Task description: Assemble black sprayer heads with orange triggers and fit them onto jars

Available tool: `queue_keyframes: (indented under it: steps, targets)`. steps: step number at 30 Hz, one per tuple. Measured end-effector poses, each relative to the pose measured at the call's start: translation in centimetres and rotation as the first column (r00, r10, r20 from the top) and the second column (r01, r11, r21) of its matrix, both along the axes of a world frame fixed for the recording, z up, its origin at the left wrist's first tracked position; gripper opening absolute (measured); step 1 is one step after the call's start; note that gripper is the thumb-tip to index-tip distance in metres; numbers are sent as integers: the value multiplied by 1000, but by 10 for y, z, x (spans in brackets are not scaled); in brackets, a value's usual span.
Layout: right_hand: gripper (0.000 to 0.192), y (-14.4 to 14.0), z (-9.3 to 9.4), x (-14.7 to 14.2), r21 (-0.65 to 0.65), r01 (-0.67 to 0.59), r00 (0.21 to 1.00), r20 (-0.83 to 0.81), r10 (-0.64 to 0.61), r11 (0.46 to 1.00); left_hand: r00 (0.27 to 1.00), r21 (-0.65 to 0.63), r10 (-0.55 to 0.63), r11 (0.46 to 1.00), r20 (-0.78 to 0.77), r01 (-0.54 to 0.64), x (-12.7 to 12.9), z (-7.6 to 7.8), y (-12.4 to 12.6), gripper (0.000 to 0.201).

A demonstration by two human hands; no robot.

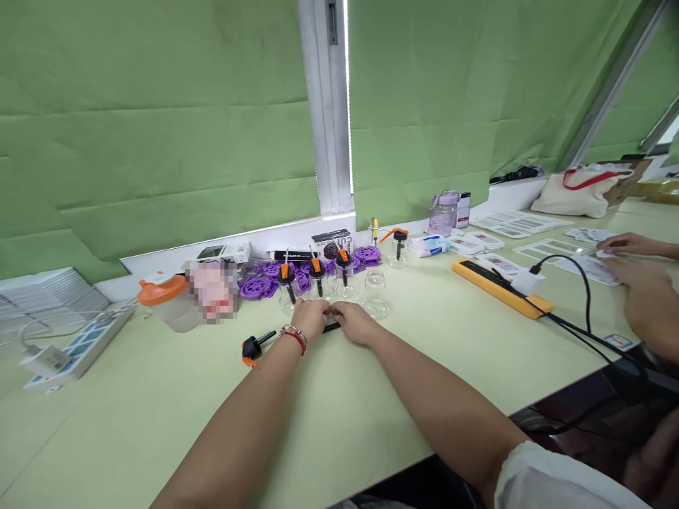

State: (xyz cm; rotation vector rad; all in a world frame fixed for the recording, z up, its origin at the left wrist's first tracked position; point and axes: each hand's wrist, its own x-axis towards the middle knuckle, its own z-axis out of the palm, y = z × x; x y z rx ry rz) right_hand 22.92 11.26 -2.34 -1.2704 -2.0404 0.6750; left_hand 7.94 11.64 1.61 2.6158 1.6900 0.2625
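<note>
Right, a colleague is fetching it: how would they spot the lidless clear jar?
On the pale green table, find the row of three clear jars with black-and-orange lids. At its right end, just beyond the person's right hand, stands a clear, round-bodied jar. Unlike those three, it has no lid.

Between my left hand (pixel 312 317) and right hand (pixel 354 322), I observe a slim, black, bar-shaped object (pixel 332 326). Much is covered.
</note>
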Motion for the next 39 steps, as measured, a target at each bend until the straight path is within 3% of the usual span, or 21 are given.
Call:
queue_keyframes:
  steps: [11, 15, 19, 21, 24, 26, 28, 30, 33, 36, 39]
  targets:
    - [24, 1, -1, 1, 11, 9, 996, 85, -10, 1000, 1000, -55, -22, 998, 12, 22, -6, 2, -2, 32]
    - [26, 0, 0, 1, 14, 0, 995, 100, -1, 1000, 1000, -23, 14, 1000, 23, -14, -16, 14, -10, 38]
    - [24, -3, 3, 2, 31, -19, 992, 129, 15, 999, 987, 40, 131, 990, 96, -136, -48, 35, -29, 38]
    - [23, -3, 4, 2, 43, -29, 990, 137, 23, 999, 953, 53, 285, 955, 102, -291, -70, 44, -41, 34]
    - [24, -4, 3, 1, 43, -27, 990, 141, 21, 999, 818, 14, 576, 818, 4, -576, -99, 45, -59, 37]
    - [26, -4, 2, 0, 44, -1, 992, 130, -4, 999, 744, -94, 667, 739, -33, -667, -112, 39, -67, 44]
    - [28, -6, 4, -2, 72, 32, 994, 106, -40, 997, 732, -223, 680, 709, -31, -669, -119, 29, -72, 44]
    - [29, -10, 7, -4, 129, 47, 996, 74, -57, 991, 761, -271, 649, 732, 0, -625, -122, 19, -75, 38]
    - [28, -20, 14, -11, 222, 18, 999, 27, -24, 975, 833, -235, 547, 822, 77, -518, -125, 9, -78, 28]
    - [24, -35, 22, -20, 276, -77, 997, 23, 73, 958, 889, -208, 399, 911, 226, -356, -123, 5, -82, 45]
    - [23, -51, 29, -31, 240, -215, 977, 68, 204, 947, 871, -197, 263, 961, 414, -197, -116, 6, -87, 54]
